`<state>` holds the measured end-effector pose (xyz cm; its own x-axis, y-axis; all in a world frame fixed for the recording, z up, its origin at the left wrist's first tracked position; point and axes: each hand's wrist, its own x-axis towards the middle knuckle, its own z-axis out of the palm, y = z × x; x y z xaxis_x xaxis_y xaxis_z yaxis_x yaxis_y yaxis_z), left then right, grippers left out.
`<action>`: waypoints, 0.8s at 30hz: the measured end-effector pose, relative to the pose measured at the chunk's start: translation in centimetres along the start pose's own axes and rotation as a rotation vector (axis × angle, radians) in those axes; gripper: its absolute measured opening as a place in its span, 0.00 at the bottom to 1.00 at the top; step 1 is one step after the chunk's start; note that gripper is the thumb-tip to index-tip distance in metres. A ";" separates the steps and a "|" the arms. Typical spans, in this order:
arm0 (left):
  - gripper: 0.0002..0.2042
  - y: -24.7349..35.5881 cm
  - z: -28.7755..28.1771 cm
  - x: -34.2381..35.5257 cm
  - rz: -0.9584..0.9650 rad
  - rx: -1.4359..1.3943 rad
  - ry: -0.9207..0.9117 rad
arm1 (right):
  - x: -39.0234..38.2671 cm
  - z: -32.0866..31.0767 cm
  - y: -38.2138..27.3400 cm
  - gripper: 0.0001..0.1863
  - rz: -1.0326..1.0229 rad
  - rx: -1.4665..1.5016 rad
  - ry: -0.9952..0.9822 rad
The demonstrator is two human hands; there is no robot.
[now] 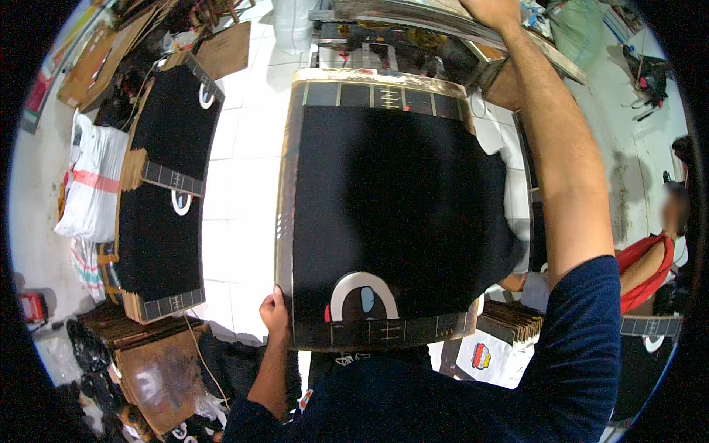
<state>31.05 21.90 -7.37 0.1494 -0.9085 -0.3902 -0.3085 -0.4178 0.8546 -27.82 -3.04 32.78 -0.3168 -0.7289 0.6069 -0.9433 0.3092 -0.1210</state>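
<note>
A long board [286, 221] lies in front of me with a black cloth panel [413, 192] spread over it. A white arch with a blue oval [365, 299] is printed near the cloth's lower edge. Dark strips with pale line marks [384, 97] cross the board's far and near ends. My left hand [275, 314] is closed at the board's left edge, close to its near corner, thumb up. My right hand [496, 13] reaches to a wooden-edged frame [436, 21] beyond the board; the picture's top edge cuts off its fingers.
At left, more boards carry black cloth panels [159, 244] with similar prints. White sacks [96, 177] lean beside them. Brown board stacks [159, 376] stand at lower left, and a card stack [509, 336] at right. Another person in a red garment [646, 277] is at far right.
</note>
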 end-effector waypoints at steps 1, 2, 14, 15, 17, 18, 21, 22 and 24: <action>0.18 -0.3 -0.6 -0.8 0.053 0.090 -0.048 | 0.1 0.2 0.2 0.45 -0.004 -0.022 0.018; 0.19 -0.5 -1.3 -1.4 0.117 0.152 -0.086 | 0.2 0.4 0.4 0.45 -0.006 -0.044 0.037; 0.30 4.6 -2.6 -2.3 0.081 0.534 -0.116 | 3.8 -1.9 -0.3 0.45 0.021 0.004 -0.087; 0.30 4.9 -2.4 -2.6 0.087 0.532 -0.128 | 4.1 -1.9 -0.2 0.45 0.018 0.019 -0.090; 0.30 5.3 -2.2 -3.2 0.090 0.569 -0.093 | 4.8 -2.0 0.1 0.46 0.021 0.033 -0.132; 0.30 5.5 -2.0 -3.3 0.115 0.578 -0.078 | 5.1 -1.9 0.3 0.47 0.018 0.027 -0.119; 0.31 6.1 -1.6 -2.9 0.078 0.697 -0.050 | 6.1 -1.7 0.5 0.51 -0.002 -0.024 -0.051; 0.31 6.3 -1.4 -2.6 0.100 0.660 -0.059 | 6.5 -1.7 0.5 0.52 -0.007 -0.013 -0.052; 0.31 6.6 -1.0 -1.8 0.094 0.655 -0.047 | 7.0 -1.9 0.7 0.54 -0.010 0.010 -0.057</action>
<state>29.70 20.82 -0.65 0.0574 -0.9344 -0.3517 -0.8276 -0.2415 0.5067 -30.48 -6.82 38.43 -0.3123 -0.7656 0.5623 -0.9472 0.2959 -0.1232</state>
